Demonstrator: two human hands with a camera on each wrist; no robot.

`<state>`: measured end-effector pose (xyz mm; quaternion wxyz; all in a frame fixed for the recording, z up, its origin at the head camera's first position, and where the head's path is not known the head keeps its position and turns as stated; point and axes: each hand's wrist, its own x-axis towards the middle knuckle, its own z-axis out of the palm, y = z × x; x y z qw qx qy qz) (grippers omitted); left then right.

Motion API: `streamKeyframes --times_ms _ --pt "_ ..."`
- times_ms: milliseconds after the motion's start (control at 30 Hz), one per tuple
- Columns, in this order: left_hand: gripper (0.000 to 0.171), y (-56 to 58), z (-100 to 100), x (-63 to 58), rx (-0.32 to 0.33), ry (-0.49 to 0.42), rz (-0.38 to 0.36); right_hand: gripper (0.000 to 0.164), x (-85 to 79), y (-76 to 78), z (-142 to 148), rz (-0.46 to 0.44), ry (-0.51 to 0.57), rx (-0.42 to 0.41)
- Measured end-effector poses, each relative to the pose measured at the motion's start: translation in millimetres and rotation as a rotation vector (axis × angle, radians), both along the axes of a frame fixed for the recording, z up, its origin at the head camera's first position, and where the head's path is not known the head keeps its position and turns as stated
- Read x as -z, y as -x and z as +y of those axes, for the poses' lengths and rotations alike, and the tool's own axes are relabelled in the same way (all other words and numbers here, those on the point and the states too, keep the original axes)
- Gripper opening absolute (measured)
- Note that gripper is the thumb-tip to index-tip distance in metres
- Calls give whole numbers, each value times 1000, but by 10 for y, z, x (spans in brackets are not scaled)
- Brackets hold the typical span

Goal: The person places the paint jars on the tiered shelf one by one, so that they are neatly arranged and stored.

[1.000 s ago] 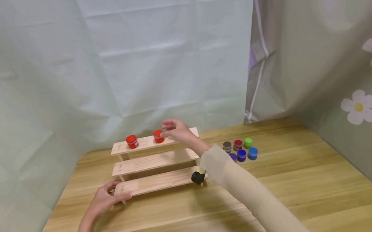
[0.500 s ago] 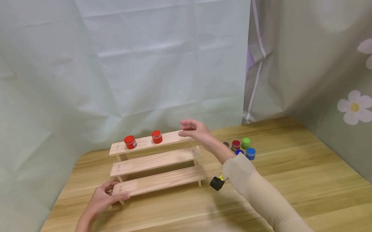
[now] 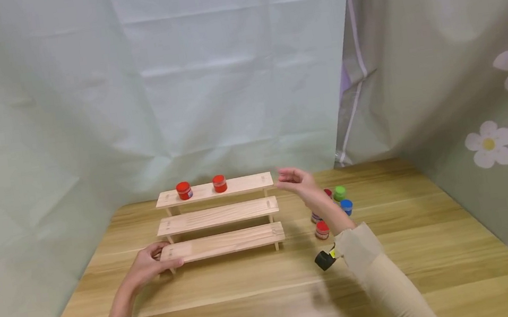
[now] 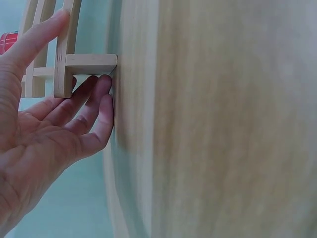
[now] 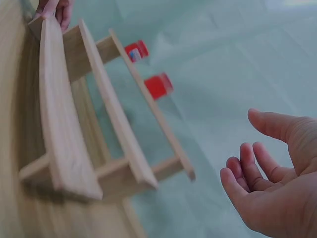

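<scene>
A three-tier wooden stand (image 3: 222,244) stands on the table, with two red-lidded jars on its top tier: a left red jar (image 3: 184,190) and a right red jar (image 3: 220,184). My left hand (image 3: 145,268) holds the left end of the lowest tier. In the left wrist view its thumb (image 4: 42,34) lies against the board and the fingers curl behind the end leg. Just off the right end of the top tier hangs my right hand (image 3: 301,184). Nothing is between its loosely bent fingers (image 5: 247,168).
Right of the stand, several small jars sit on the wooden table (image 3: 235,311), partly hidden by my right forearm. Among them are a red jar (image 3: 322,230), a blue jar (image 3: 346,207) and a green jar (image 3: 340,193). A pale curtain (image 3: 205,79) hangs behind.
My right hand has drawn away rightward from the right red jar on the top tier. A red jar on the table has come out from behind my forearm. My left hand keeps its hold.
</scene>
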<state>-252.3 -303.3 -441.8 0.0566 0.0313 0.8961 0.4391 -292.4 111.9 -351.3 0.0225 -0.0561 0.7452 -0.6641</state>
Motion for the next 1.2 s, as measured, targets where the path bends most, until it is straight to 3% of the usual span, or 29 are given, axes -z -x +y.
streamKeyframes --times_ms 433,700,933,1200 --pt "78 -24 -4 11 -5 -3 -5 51 493 -164 681 -85 -63 112" --pt "77 -26 -7 8 -6 -5 2 56 703 -235 861 -126 57 38" --pt "73 13 -8 21 0 -15 6 54 915 -242 914 -172 63 -68" --pt "74 33 -8 37 1 2 17 57 1061 -233 956 -234 137 -91"
